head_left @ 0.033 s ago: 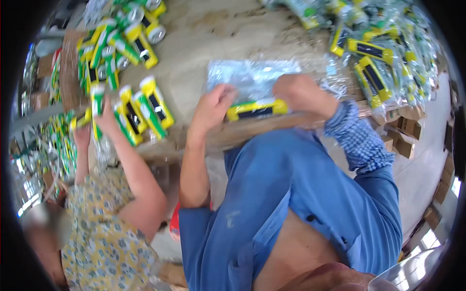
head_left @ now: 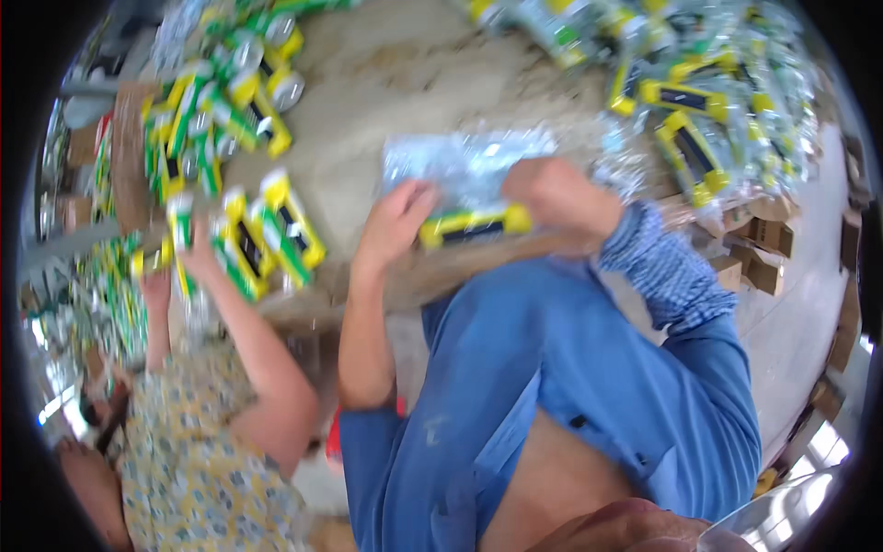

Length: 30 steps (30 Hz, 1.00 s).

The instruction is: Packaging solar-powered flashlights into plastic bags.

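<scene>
At twelve o'clock, near centre, a yellow-and-black gadget is flanked by the curled left hand and right hand; whether anything is pinched cannot be made out, the fingertips being blurred. Plastic bags beyond are smeared by glare. At two o'clock, a heap is cut off by the rim.

Camera view slightly shifted, tabletop lower in view, yellow-and-black item blurrier

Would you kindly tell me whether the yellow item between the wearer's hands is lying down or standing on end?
Lying down: the yellow item stretches sideways between the left hand and right hand, long side showing.
</scene>
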Tool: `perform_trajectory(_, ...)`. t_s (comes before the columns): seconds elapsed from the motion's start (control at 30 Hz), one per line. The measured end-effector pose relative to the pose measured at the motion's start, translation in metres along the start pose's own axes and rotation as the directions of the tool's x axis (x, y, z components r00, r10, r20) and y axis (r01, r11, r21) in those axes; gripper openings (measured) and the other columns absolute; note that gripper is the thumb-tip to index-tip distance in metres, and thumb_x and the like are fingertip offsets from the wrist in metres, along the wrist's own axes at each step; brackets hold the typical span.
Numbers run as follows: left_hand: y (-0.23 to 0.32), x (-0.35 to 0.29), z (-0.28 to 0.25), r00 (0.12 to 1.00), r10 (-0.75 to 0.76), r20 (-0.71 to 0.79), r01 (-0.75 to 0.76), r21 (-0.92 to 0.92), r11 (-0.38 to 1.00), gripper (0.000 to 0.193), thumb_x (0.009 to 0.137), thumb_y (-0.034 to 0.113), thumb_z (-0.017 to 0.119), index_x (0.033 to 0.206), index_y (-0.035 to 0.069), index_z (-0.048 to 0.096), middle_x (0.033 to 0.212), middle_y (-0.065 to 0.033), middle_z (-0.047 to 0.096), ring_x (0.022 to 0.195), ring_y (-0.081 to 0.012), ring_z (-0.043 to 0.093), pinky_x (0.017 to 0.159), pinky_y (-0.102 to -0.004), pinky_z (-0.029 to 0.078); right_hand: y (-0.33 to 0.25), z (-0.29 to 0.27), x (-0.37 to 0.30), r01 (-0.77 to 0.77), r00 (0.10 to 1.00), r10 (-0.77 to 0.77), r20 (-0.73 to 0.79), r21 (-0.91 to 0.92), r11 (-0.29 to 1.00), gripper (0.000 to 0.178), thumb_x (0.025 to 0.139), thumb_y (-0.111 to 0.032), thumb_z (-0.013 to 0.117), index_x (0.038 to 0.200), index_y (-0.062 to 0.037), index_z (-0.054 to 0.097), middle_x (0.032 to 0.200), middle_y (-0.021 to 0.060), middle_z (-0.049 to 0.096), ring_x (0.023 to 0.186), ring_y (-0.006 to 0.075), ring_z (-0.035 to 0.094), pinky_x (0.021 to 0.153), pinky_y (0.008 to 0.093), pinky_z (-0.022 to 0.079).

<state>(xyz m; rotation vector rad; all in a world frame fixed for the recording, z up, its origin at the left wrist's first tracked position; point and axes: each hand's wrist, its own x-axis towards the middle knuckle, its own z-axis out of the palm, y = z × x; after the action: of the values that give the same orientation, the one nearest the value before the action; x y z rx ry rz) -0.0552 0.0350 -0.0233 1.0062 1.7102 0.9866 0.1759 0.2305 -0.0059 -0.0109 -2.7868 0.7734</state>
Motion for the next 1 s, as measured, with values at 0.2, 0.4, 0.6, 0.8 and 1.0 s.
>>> perform_trajectory(0.2,0.006,0.004,0.009,0.969,-0.245,-0.039,0.192,-0.507,0.840,0.042,0.108,0.032,0.046,0.125,-0.003,0.061,0.109,-0.0113,0.072,0.098,-0.0202,0.069,0.089,-0.0335,0.054,0.017,-0.046,-0.015,-0.228,0.899,0.313,-0.306,0.283,0.932,0.013,0.090,-0.015,0.065,0.094,-0.0026,0.065,0.084,0.0137,0.065,0.077,0.0355,0.064,0.069,0.0424,0.053)
perform_trajectory(0.4,-0.004,0.022,0.031,0.995,-0.096,-0.008,0.091,-0.251,0.964,0.029,0.106,0.023,0.053,0.115,-0.004,0.061,0.107,-0.0139,0.073,0.095,-0.0178,0.069,0.086,-0.0305,0.055,0.051,-0.132,-0.003,-0.281,0.481,0.572,-0.664,0.501,0.819,0.017,0.099,-0.017,0.062,0.094,-0.0013,0.063,0.082,0.0055,0.063,0.080,0.0146,0.060,0.073,0.0318,0.049)
perform_trajectory(0.6,-0.014,0.019,0.032,0.998,-0.046,-0.045,0.036,-0.204,0.978,0.028,0.105,0.024,0.057,0.115,-0.002,0.060,0.106,-0.0141,0.073,0.092,-0.0163,0.068,0.084,-0.0288,0.055,0.147,-0.266,-0.005,-0.451,0.103,0.283,-0.954,0.209,0.868,0.023,0.096,-0.020,0.062,0.092,0.0013,0.065,0.079,0.0151,0.066,0.066,0.0211,0.064,0.063,0.0358,0.051)
perform_trajectory(0.8,-0.015,0.016,0.035,0.993,-0.072,-0.099,0.049,-0.214,0.976,0.022,0.103,0.017,0.058,0.113,-0.003,0.062,0.103,-0.0131,0.075,0.090,-0.0153,0.069,0.083,-0.0286,0.054,0.151,-0.309,-0.003,-0.240,0.105,0.502,-0.859,0.467,0.851,0.018,0.098,-0.013,0.059,0.101,0.0020,0.069,0.085,0.0057,0.068,0.075,0.0122,0.065,0.066,0.0281,0.055)
perform_trajectory(1.0,-0.013,0.014,0.034,0.990,-0.080,-0.120,0.052,-0.218,0.975,0.021,0.102,0.016,0.059,0.112,-0.003,0.061,0.103,-0.0131,0.075,0.089,-0.0144,0.068,0.083,-0.0287,0.054,0.175,-0.331,-0.041,-0.498,0.052,0.356,-0.933,0.285,0.819,0.022,0.091,-0.016,0.064,0.099,0.0015,0.073,0.083,0.0119,0.071,0.073,0.0217,0.069,0.073,0.0326,0.055)
